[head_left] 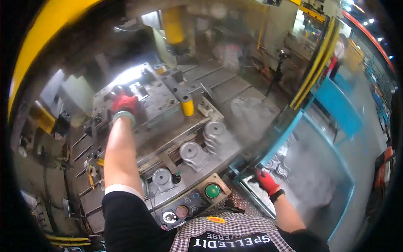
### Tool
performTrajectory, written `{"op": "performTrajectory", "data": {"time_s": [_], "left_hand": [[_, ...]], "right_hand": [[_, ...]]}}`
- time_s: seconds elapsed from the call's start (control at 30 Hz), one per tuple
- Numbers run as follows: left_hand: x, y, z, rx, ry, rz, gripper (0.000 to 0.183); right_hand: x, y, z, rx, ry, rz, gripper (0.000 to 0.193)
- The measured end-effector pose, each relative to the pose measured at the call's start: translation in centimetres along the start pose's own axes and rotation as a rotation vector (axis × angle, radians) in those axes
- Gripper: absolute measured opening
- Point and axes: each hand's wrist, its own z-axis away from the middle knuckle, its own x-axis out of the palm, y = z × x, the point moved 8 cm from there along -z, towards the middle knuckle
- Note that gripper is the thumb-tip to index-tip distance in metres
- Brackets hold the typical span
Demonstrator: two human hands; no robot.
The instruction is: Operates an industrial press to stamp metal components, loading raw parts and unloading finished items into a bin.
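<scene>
My left hand (125, 103), in a red glove, reaches far out over the steel die block (161, 98). Its fingers are at a shiny metal area under a bright light, too hazy to tell their grip. My right hand (268, 183), also gloved in red, is at the near left end of the blue bin (348, 172). Its dark fingertips are curled beside several grey metal parts (282, 167); what they hold, if anything, is hidden. Between my hands, grey metal parts with round, holed ends (190, 150) lie along the press bed's front edge, some stacked.
A control panel (184, 210) with a green button (212, 190) sits close to my body. A yellow-based post (187, 106) rises at the die's corner. Yellow-striped uprights (317, 63) stand beyond the bin. Haze blurs part of the bed and bin.
</scene>
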Motion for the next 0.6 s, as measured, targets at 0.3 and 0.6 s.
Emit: {"op": "performTrajectory", "data": {"time_s": [0.3, 0.6], "left_hand": [[-3.8, -7.3, 0.1, 0.046, -0.443, 1.475, 0.024], [1.8, -16.2, 25.6, 0.110, -0.272, 1.556, 0.033]], "right_hand": [[-10.5, -7.2, -14.8, -0.484, 0.525, 0.195, 0.038], [-8.3, -7.2, -29.4, -0.289, 0.050, 0.784, 0.055]]}}
